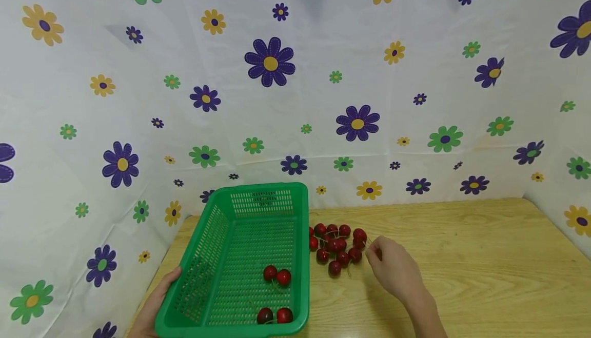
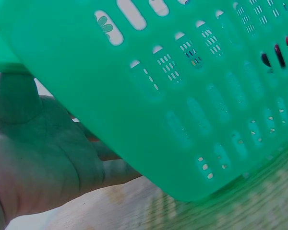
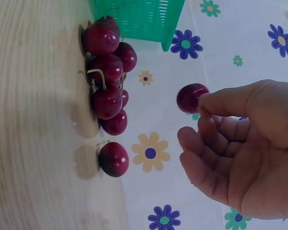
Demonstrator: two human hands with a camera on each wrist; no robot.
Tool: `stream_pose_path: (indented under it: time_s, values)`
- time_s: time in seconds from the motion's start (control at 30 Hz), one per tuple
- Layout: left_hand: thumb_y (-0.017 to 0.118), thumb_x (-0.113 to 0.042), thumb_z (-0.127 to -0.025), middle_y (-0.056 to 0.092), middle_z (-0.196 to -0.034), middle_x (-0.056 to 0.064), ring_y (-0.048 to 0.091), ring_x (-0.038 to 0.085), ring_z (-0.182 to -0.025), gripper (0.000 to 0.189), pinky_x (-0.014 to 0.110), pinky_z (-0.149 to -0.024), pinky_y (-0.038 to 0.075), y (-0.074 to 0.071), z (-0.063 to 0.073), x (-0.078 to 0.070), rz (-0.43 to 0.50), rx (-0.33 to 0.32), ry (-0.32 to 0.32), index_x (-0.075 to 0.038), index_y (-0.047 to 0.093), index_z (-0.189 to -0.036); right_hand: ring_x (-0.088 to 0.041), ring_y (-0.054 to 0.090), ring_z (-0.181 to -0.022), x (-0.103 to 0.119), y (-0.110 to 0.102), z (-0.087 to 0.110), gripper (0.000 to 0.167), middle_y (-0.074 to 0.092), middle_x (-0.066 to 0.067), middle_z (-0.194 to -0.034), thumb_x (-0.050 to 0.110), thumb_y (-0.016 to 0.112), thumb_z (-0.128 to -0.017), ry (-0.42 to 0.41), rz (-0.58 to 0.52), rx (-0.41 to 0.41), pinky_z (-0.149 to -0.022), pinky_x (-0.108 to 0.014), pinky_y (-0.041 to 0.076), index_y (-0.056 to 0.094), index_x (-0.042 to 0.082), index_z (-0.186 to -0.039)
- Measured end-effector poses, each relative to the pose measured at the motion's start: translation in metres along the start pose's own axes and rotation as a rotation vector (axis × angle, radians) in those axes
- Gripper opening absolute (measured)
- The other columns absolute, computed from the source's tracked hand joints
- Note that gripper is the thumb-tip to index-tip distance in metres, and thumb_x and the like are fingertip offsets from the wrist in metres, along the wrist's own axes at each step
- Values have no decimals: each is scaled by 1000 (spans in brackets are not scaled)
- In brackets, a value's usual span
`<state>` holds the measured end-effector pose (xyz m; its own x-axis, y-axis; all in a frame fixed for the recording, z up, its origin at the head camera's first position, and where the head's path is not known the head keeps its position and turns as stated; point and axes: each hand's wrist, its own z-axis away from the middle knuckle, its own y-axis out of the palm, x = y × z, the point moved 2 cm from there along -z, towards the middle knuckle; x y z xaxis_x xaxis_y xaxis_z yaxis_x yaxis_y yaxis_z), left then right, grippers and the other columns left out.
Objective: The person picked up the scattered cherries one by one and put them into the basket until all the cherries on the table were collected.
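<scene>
A green plastic basket [image 1: 302, 256] with slotted walls stands at the left of the wooden table, several red cherries [image 1: 283, 277] on its floor. My left hand [image 1: 156, 302] grips its left side near the front corner; in the left wrist view, the palm [image 2: 43, 158] lies against the corner, with some fingers hidden behind it. Right of the basket is a pile of dark red cherries [image 1: 332, 245]. At the pile's right edge, my right hand [image 1: 394, 269] pinches one cherry [image 3: 192, 98] between thumb and forefinger, apparently by its stem, raised off the table. The other fingers curl loosely.
A white cloth [image 1: 314, 92] with purple, green and yellow flowers hangs behind the table and along both sides. The wooden tabletop [image 1: 485, 266] stretches to the right of my right hand.
</scene>
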<state>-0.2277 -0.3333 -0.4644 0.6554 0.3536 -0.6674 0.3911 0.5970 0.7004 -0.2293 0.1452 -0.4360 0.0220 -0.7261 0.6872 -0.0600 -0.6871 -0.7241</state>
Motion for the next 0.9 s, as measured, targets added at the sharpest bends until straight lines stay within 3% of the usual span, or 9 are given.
stream_pose_path:
  time_s: [0.23,0.63,0.9]
  values:
    - [13,-57,-105,60,-123,5,57,22,-115,61,41,-105,44,-1,1,0,0,-64,-26,-27,63,-125,-13,47,-61,19,-4,4,11,55,0,-75,17,59,-100,-36,-57,-82,-51,-28,40,63,7,-95]
    - [6,-54,-106,61,-123,5,58,22,-116,66,41,-105,44,3,1,0,-3,2,-6,-25,61,-128,-11,44,-64,48,6,16,8,52,0,-80,14,57,-102,-182,-119,-197,-54,-24,39,59,6,-100]
    - [12,-54,-106,61,-121,2,58,21,-113,59,41,-103,45,-6,-1,1,-43,-70,0,-30,62,-123,-5,43,-63,76,21,26,6,50,7,-80,13,62,-99,-308,-158,-194,-55,-21,41,57,13,-95]
